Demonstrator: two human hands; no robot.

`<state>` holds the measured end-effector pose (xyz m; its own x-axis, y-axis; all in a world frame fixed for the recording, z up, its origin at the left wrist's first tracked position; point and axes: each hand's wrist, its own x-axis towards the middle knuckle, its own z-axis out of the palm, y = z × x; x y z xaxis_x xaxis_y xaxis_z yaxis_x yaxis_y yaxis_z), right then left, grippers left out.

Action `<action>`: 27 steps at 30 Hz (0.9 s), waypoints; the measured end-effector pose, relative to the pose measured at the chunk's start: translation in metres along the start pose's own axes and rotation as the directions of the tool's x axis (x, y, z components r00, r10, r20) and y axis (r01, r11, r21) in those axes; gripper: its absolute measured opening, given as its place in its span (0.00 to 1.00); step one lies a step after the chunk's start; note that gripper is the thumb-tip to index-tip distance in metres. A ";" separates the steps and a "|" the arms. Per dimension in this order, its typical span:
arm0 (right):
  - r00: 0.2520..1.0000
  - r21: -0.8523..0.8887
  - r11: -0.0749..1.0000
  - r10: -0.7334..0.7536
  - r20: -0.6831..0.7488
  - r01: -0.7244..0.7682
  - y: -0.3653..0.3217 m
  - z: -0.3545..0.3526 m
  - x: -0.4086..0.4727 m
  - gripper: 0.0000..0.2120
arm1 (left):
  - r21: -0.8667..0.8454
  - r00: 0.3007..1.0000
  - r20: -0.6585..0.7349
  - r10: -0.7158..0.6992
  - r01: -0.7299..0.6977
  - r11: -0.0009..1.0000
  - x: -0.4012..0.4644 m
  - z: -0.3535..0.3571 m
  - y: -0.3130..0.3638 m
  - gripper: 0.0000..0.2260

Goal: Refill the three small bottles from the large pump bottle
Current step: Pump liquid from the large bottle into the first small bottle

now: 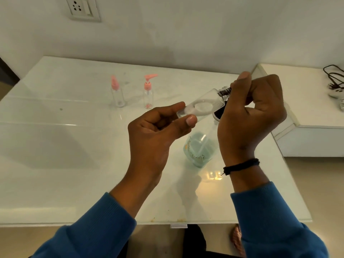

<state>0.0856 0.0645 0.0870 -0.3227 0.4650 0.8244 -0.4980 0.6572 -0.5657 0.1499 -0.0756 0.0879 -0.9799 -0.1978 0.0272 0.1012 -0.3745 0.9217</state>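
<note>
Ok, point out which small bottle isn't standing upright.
The clear small bottle held tilted between left hand and right hand; both pink-topped bottles stand upright.

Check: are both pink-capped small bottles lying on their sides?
No; both pink-capped bottles stand upright on the white table, beyond the hands.

Plain off-white wall (186,34) behind, matte, unevenly lit — dimmer toward the upper right. White socket-and-switch plate (82,8) set in the wall at upper left. White glossy table (55,136) fills the middle, its surface faintly scuffed and streaked with soft reflections; a bright patch of light (212,176) lies near its front right. To the right, a lower white cabinet (307,116) butts against the table, a tangle of black cable (334,76) on top. Beige floor (316,183) shows past the table's right edge
</note>
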 end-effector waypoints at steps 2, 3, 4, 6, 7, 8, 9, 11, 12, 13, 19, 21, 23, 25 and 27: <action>1.000 0.017 1.000 0.014 -0.014 -0.014 0.000 0.000 -0.005 0.19 | -0.014 1.000 0.002 0.003 -0.003 1.000 0.000 0.000 0.000 0.18; 1.000 0.024 1.000 0.018 -0.014 -0.018 0.001 -0.001 -0.006 0.19 | -0.020 1.000 0.000 0.001 -0.001 1.000 -0.001 0.000 -0.001 0.18; 1.000 0.029 0.999 0.019 -0.011 -0.019 0.002 -0.002 -0.007 0.19 | -0.023 1.000 -0.002 -0.002 0.002 1.000 -0.002 0.001 -0.001 0.19; 1.000 0.018 1.000 0.010 -0.007 -0.010 0.002 -0.002 -0.005 0.19 | -0.025 1.000 -0.002 -0.007 0.007 1.000 -0.003 0.001 0.000 0.19; 1.000 0.009 1.000 0.001 -0.007 -0.001 0.002 -0.002 -0.003 0.19 | -0.021 1.000 0.000 -0.007 0.007 1.000 -0.002 0.001 0.000 0.19; 1.000 0.003 1.000 -0.004 -0.007 0.004 0.001 -0.001 -0.001 0.19 | -0.014 1.000 0.002 -0.002 0.002 1.000 -0.001 0.001 0.000 0.19; 1.000 0.002 1.000 -0.003 -0.007 0.003 0.001 0.000 -0.002 0.19 | -0.007 1.000 0.003 0.005 -0.005 1.000 -0.001 0.000 0.000 0.19; 1.000 0.018 1.000 0.010 -0.013 -0.009 0.000 0.000 -0.007 0.18 | 0.002 1.000 0.005 0.014 -0.014 1.000 -0.001 0.000 0.000 0.18; 1.000 0.026 1.000 0.015 -0.012 -0.015 0.001 -0.001 -0.010 0.18 | 0.003 1.000 0.005 0.013 -0.013 1.000 -0.001 0.000 -0.001 0.18; 1.000 0.029 0.999 0.018 -0.007 -0.018 0.002 -0.001 -0.011 0.18 | 0.003 1.000 0.004 0.007 -0.007 1.000 -0.002 0.001 -0.001 0.18; 1.000 0.007 1.000 -0.015 -0.005 0.015 0.000 0.001 -0.002 0.19 | 0.006 1.000 0.013 0.007 -0.007 1.000 -0.001 0.000 -0.001 0.19; 1.000 0.024 1.000 0.001 -0.011 -0.001 0.000 0.001 -0.006 0.18 | 0.001 1.000 0.013 0.009 -0.009 1.000 -0.001 0.000 -0.001 0.19; 1.000 0.036 0.999 0.009 -0.002 -0.009 0.002 0.000 -0.008 0.18 | -0.009 1.000 0.006 -0.002 0.002 1.000 -0.001 0.000 -0.001 0.19; 1.000 0.023 1.000 0.005 0.001 -0.005 0.002 -0.001 -0.005 0.18 | -0.017 1.000 0.001 -0.008 0.008 1.000 -0.002 0.001 -0.001 0.19; 1.000 0.009 1.000 -0.005 0.002 0.005 0.001 0.001 -0.002 0.19 | -0.015 1.000 0.001 -0.006 0.006 1.000 -0.001 0.000 -0.001 0.19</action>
<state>0.0849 0.0643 0.0850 -0.3221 0.4602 0.8273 -0.5068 0.6543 -0.5613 0.1503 -0.0747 0.0869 -0.9807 -0.1943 0.0218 0.0975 -0.3898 0.9157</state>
